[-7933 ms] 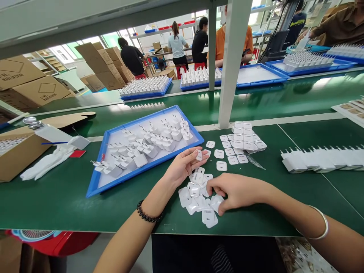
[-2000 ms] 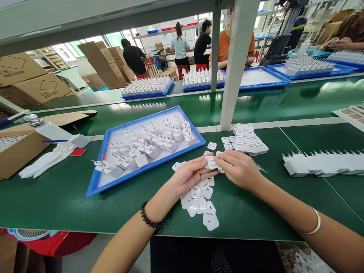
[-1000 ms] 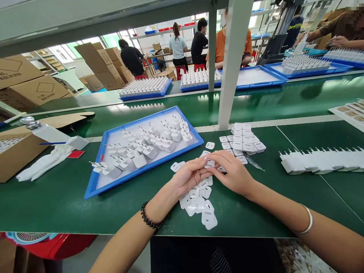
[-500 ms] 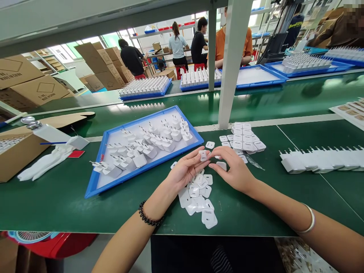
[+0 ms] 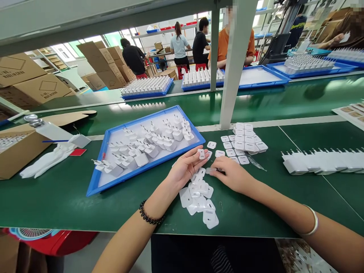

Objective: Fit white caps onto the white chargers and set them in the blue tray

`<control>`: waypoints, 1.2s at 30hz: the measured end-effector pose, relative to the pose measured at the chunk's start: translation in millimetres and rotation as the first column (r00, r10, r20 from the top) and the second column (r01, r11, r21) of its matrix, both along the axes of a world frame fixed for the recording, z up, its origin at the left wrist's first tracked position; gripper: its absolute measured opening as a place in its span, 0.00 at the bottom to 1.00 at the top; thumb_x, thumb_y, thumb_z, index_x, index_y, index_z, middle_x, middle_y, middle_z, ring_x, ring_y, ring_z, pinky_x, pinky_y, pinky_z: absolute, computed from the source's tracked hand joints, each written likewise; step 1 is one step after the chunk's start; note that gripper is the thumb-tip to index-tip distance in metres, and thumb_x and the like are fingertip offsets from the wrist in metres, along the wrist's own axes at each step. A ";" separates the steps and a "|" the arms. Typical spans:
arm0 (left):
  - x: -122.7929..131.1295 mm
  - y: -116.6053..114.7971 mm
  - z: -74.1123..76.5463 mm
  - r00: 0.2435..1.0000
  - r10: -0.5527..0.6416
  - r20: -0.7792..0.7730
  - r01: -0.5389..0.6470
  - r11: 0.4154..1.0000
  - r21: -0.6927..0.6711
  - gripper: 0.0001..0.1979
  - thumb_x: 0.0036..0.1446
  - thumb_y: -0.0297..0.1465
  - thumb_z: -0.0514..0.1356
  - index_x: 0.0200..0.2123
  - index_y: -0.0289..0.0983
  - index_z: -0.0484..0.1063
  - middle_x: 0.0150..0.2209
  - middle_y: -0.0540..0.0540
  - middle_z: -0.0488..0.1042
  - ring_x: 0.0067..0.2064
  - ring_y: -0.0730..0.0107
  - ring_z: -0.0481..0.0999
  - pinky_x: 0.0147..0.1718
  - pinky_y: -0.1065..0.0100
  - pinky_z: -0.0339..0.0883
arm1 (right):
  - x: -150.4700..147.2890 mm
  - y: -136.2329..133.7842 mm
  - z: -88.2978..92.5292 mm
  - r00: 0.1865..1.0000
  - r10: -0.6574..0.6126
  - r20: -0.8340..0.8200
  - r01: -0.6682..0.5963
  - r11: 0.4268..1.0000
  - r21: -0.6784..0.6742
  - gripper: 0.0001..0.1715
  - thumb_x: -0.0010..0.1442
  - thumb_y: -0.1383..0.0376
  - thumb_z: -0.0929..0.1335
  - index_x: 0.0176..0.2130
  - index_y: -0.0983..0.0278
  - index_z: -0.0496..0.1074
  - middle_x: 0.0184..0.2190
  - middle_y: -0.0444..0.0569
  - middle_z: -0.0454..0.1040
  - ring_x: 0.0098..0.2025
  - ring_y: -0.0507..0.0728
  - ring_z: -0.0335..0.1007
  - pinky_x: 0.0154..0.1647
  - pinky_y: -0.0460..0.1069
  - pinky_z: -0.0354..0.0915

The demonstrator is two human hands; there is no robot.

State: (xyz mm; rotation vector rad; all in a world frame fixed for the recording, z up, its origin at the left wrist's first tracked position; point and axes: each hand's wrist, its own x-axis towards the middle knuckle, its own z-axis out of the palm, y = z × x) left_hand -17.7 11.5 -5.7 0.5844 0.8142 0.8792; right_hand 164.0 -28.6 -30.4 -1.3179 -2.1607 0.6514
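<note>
My left hand [image 5: 186,167] lies palm up over a loose pile of small white square plastic pieces [image 5: 200,199] on the green bench, with one small white piece [image 5: 201,154] held at its fingertips. My right hand [image 5: 231,174] rests on the bench just right of it, fingers curled and pinching a thin clear piece [image 5: 209,171] at the pile's upper edge. Beyond the hands lie laid-out white pieces [image 5: 227,149] and a neat stack of them [image 5: 247,137].
A blue tray [image 5: 99,182] holding several white plug adapters sits to the left. A cardboard box [image 5: 17,151] and a white cloth [image 5: 47,161] lie far left. A row of white adapters [image 5: 324,161] lies right. A white post [image 5: 236,64] stands behind; other people work at benches beyond.
My right hand has drawn away from my left hand and dropped to the bench at the pile's edge. My left hand still holds the white piece at its fingertips.
</note>
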 end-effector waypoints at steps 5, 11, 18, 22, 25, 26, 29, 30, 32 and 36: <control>-0.4 -0.9 2.7 0.999 -0.042 -0.001 0.042 0.999 -0.018 0.15 0.59 0.20 0.59 0.50 0.31 0.73 0.44 0.40 0.80 0.47 0.65 0.80 0.56 0.64 0.69 | 12.4 2.5 7.3 0.984 -0.066 -0.167 0.090 0.986 0.140 0.13 0.66 0.67 0.63 0.41 0.62 0.77 0.30 0.49 0.75 0.34 0.58 0.69 0.35 0.53 0.66; -1.3 -3.7 -0.4 0.959 -0.275 0.064 0.280 0.957 -0.073 0.13 0.62 0.23 0.56 0.48 0.27 0.74 0.41 0.37 0.80 0.45 0.63 0.81 0.55 0.64 0.70 | 17.6 3.9 8.6 0.978 0.001 -0.208 0.052 0.968 0.245 0.25 0.64 0.74 0.59 0.49 0.56 0.77 0.32 0.50 0.73 0.36 0.59 0.68 0.35 0.54 0.68; -0.5 -3.6 -1.1 0.963 -0.256 0.090 0.264 0.959 -0.106 0.13 0.63 0.23 0.54 0.48 0.25 0.73 0.41 0.36 0.80 0.44 0.63 0.81 0.54 0.66 0.71 | 15.5 4.0 15.4 0.925 -0.046 -0.378 0.037 0.999 -0.030 0.27 0.62 0.74 0.57 0.51 0.59 0.76 0.37 0.50 0.72 0.40 0.57 0.70 0.43 0.55 0.70; -1.4 -3.0 -1.9 0.967 -0.232 0.107 0.242 0.966 -0.092 0.15 0.63 0.22 0.55 0.52 0.27 0.71 0.45 0.35 0.79 0.47 0.62 0.80 0.54 0.66 0.70 | 13.9 2.5 23.5 0.829 -0.140 -0.541 0.009 0.971 -0.237 0.18 0.61 0.65 0.63 0.47 0.60 0.77 0.37 0.48 0.71 0.32 0.54 0.71 0.35 0.53 0.72; -1.7 -2.9 -3.2 0.966 -0.232 0.113 0.241 0.968 -0.074 0.15 0.62 0.22 0.56 0.52 0.26 0.71 0.46 0.34 0.78 0.50 0.61 0.79 0.55 0.66 0.69 | 13.0 4.0 22.2 0.712 -0.281 -0.643 0.082 0.943 -0.321 0.19 0.55 0.62 0.70 0.47 0.61 0.73 0.33 0.45 0.71 0.25 0.52 0.70 0.27 0.51 0.71; -1.5 -3.0 -3.4 0.967 -0.233 0.109 0.241 0.968 -0.074 0.14 0.62 0.22 0.56 0.51 0.25 0.72 0.46 0.33 0.78 0.50 0.60 0.79 0.55 0.66 0.70 | 13.1 5.0 20.8 0.678 -0.312 -0.665 0.099 0.936 -0.338 0.20 0.53 0.62 0.72 0.47 0.61 0.72 0.32 0.44 0.71 0.24 0.52 0.71 0.26 0.50 0.71; -0.6 -3.6 -2.6 0.969 -0.231 0.089 0.237 0.968 -0.076 0.13 0.62 0.21 0.56 0.47 0.24 0.74 0.43 0.34 0.79 0.48 0.61 0.79 0.54 0.67 0.70 | 14.0 7.4 17.7 0.647 -0.317 -0.694 0.094 0.936 -0.340 0.16 0.50 0.60 0.74 0.38 0.63 0.71 0.27 0.44 0.73 0.27 0.54 0.72 0.26 0.49 0.70; -0.3 -3.7 -2.1 0.969 -0.232 0.079 0.238 0.968 -0.077 0.12 0.62 0.21 0.55 0.47 0.24 0.74 0.43 0.34 0.79 0.48 0.62 0.79 0.54 0.67 0.70 | 14.5 7.8 17.3 0.665 -0.303 -0.683 0.093 0.940 -0.327 0.14 0.51 0.59 0.74 0.36 0.63 0.72 0.27 0.45 0.74 0.28 0.55 0.72 0.27 0.49 0.69; 0.1 -4.0 -1.4 0.969 -0.241 0.059 0.245 0.967 -0.075 0.13 0.62 0.21 0.55 0.48 0.24 0.74 0.43 0.34 0.79 0.47 0.63 0.80 0.54 0.67 0.70 | 15.1 7.8 17.3 0.732 -0.265 -0.628 0.101 0.953 -0.285 0.11 0.55 0.59 0.70 0.37 0.63 0.75 0.30 0.47 0.77 0.29 0.55 0.71 0.29 0.51 0.69; 0.0 -3.9 -2.2 0.969 -0.245 0.039 0.248 0.966 -0.077 0.13 0.62 0.22 0.56 0.48 0.26 0.74 0.43 0.35 0.79 0.46 0.62 0.81 0.54 0.65 0.70 | 15.1 6.5 17.0 0.806 -0.212 -0.553 0.122 0.973 -0.196 0.15 0.60 0.62 0.67 0.47 0.60 0.75 0.36 0.48 0.78 0.34 0.56 0.73 0.35 0.53 0.69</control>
